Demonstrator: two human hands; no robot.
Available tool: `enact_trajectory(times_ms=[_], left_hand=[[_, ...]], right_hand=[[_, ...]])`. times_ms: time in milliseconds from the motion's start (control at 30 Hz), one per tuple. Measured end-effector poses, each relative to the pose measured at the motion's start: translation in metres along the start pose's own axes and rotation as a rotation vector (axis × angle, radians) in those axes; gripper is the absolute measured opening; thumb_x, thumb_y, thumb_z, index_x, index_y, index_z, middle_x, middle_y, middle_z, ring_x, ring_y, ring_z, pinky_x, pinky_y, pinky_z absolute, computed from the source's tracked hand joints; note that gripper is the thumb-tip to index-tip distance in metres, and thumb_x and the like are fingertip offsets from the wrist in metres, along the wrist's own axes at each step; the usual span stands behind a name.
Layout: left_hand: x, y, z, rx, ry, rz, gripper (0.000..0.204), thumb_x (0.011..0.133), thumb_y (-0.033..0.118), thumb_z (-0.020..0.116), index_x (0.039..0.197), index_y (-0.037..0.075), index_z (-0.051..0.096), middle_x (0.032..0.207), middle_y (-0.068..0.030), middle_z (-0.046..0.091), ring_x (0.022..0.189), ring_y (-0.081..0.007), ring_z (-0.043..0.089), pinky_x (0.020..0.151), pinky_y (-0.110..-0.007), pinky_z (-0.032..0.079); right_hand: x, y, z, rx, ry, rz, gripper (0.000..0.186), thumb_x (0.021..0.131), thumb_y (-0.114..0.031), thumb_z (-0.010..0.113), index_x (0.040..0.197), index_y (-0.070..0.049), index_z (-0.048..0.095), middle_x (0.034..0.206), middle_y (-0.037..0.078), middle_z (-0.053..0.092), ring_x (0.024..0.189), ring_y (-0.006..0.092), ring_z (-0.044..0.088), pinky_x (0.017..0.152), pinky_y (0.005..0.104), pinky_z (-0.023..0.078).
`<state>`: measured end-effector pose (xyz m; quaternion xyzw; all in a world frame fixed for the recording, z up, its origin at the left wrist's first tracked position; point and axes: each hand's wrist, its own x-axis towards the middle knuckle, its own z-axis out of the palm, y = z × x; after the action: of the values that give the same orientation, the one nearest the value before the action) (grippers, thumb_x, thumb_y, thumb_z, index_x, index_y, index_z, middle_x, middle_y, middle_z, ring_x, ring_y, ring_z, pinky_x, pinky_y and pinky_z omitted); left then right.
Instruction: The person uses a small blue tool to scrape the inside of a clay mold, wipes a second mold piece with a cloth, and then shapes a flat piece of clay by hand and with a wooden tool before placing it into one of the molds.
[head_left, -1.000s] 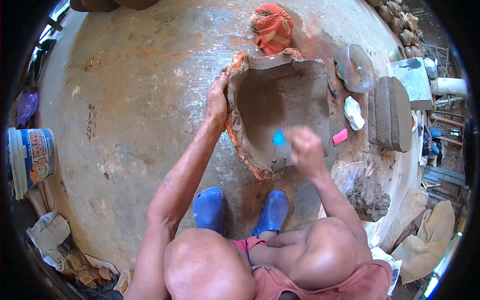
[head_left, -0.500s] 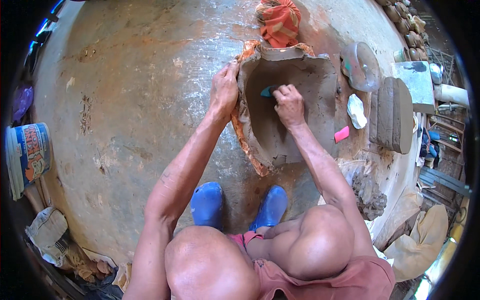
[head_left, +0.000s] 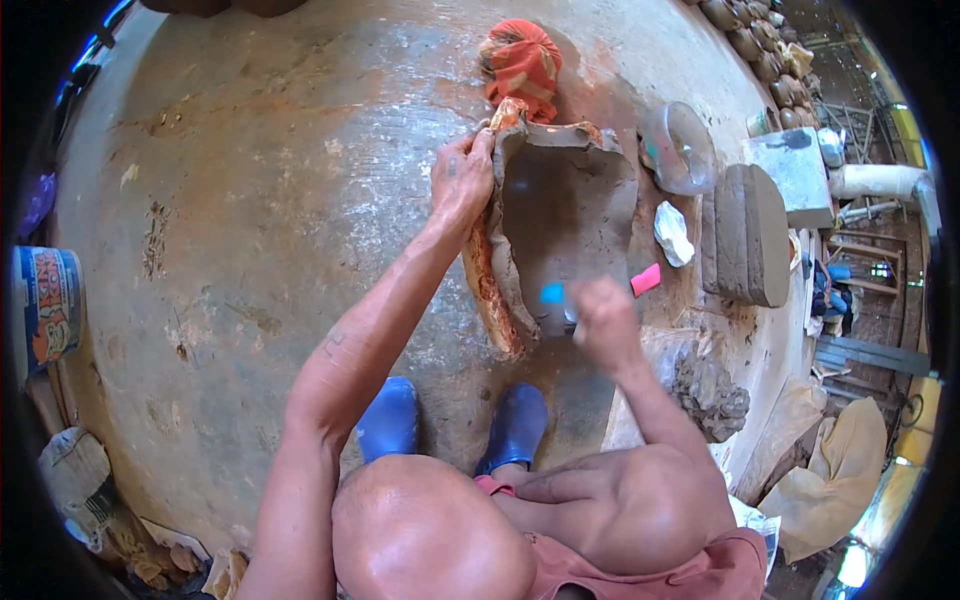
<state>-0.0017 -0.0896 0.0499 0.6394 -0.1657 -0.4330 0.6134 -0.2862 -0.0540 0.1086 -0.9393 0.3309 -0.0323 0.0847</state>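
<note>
A clay-lined mould (head_left: 575, 220) lies on the floor (head_left: 250, 240), well in from the floor's left and right edges, its grey inside facing up and its orange shell showing along the left. The left hand (head_left: 464, 178) touches the mould's rim near its far left corner; whether its fingers wrap round the wall cannot be told. The right hand (head_left: 606, 322), blurred, is over the mould's near part, fingers curled in and grasping a small blue scraper (head_left: 551, 292) that pokes out leftward. Just beside the mould's right side are a pink piece (head_left: 646, 280) and a white lump (head_left: 674, 235); toward the floor's right edge stand grey clay slabs (head_left: 745, 235). A red cloth bundle (head_left: 525, 68) sits just beyond the mould, and a bucket (head_left: 50, 305) stands at the floor's left edge.
</note>
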Motion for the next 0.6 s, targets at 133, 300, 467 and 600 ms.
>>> enact_trajectory(times_ms=[133, 300, 467, 600], left_hand=[[-0.005, 0.015, 0.016, 0.15, 0.012, 0.097, 0.046, 0.1, 0.04, 0.054, 0.129, 0.009, 0.071, 0.116, -0.021, 0.075, 0.109, -0.0352, 0.071, 0.097, -0.042, 0.051], [-0.019, 0.032, 0.035, 0.19, -0.075, 0.058, 0.048, 0.101, 0.039, 0.052, 0.135, 0.009, 0.067, 0.122, -0.0227, 0.072, 0.116, -0.0361, 0.069, 0.1, -0.041, 0.05], [-0.015, 0.028, 0.033, 0.234, -0.026, 0.13, 0.048, 0.101, 0.039, 0.052, 0.134, 0.007, 0.068, 0.118, -0.0236, 0.073, 0.114, -0.0354, 0.07, 0.099, -0.041, 0.051], [-0.016, 0.032, 0.04, 0.321, -0.004, 0.161, 0.047, 0.101, 0.036, 0.052, 0.134, 0.006, 0.068, 0.12, -0.0245, 0.072, 0.117, -0.0365, 0.069, 0.102, -0.041, 0.05]], right_hand=[[0.105, 0.048, -0.003, -0.194, 0.408, -0.153, 0.036, 0.076, 0.006, 0.063, 0.11, -0.001, 0.072, 0.111, 0.014, 0.069, 0.108, 0.0326, 0.063, 0.09, 0.0426, 0.055], [0.14, 0.11, 0.058, -0.396, 0.381, -0.251, 0.023, 0.081, -0.009, 0.064, 0.102, -0.005, 0.074, 0.103, 0.01, 0.065, 0.102, 0.0293, 0.06, 0.086, 0.0409, 0.053], [0.112, 0.103, 0.088, -0.341, 0.204, -0.261, 0.009, 0.08, -0.009, 0.063, 0.085, -0.008, 0.07, 0.094, 0.009, 0.06, 0.098, 0.0282, 0.058, 0.084, 0.041, 0.052], [0.057, 0.083, 0.088, -0.168, 0.043, -0.145, 0.011, 0.078, -0.006, 0.063, 0.086, -0.007, 0.072, 0.095, 0.01, 0.063, 0.1, 0.0289, 0.059, 0.085, 0.0414, 0.053]])
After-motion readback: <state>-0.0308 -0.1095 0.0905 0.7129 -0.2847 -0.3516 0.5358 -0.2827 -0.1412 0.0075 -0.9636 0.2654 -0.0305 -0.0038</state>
